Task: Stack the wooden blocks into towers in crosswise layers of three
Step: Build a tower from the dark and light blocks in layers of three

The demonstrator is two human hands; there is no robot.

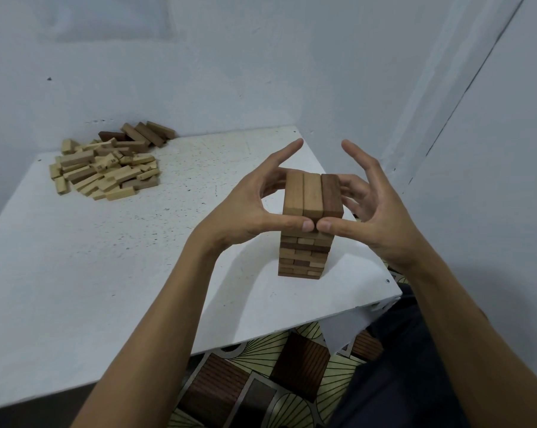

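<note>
Wooden tower (304,254) stands near the white worktop's (137,257) right edge. Left hand (245,208) and right hand (381,217) each keep a narrow grip on its top layer (312,196), thumbs tip to tip at the near end, forefingers raised. Far left, loose blocks (106,168) bear dark print, too small to read.

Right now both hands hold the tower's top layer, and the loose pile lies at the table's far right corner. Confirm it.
Wrong on one point: the loose pile lies at the far left corner of the table, as the head view shows. The left hand and right hand do hold the top layer of the tower.
</note>
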